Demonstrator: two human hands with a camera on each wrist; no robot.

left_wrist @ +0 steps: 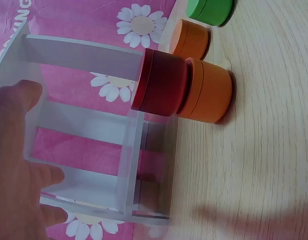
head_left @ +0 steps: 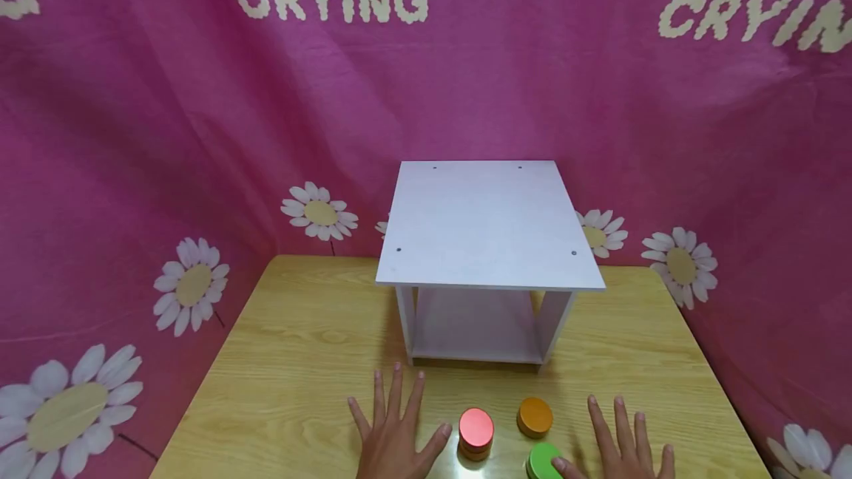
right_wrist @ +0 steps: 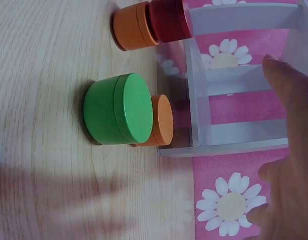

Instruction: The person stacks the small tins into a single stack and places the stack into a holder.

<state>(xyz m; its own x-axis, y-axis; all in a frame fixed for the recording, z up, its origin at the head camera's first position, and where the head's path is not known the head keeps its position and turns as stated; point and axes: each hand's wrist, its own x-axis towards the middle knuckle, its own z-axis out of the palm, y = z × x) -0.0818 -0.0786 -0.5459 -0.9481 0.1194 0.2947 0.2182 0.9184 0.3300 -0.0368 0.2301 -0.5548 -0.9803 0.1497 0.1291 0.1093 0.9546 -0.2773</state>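
Observation:
A red round tin [head_left: 475, 427] sits stacked on an orange tin [left_wrist: 209, 91] near the front of the table. Behind it and to the right stands a second orange tin [head_left: 535, 418]. The green tin [right_wrist: 118, 109] is nearest the front edge, in front of that one. My left hand [head_left: 394, 438] is spread wide left of the red tin, its thumb pointing toward the stack and nothing in its grasp. To the right of the tins, my right hand [head_left: 626, 449] also has its fingers spread and holds nothing; its thumb overlaps the green tin's edge in the head view.
Beyond the tins stands a white open-fronted shelf unit [head_left: 489, 224] with a flat top and a low bottom board. It is on a wood-grain table [head_left: 286, 361]. A pink curtain [head_left: 519, 87] with daisies and lettering surrounds the table's back and sides.

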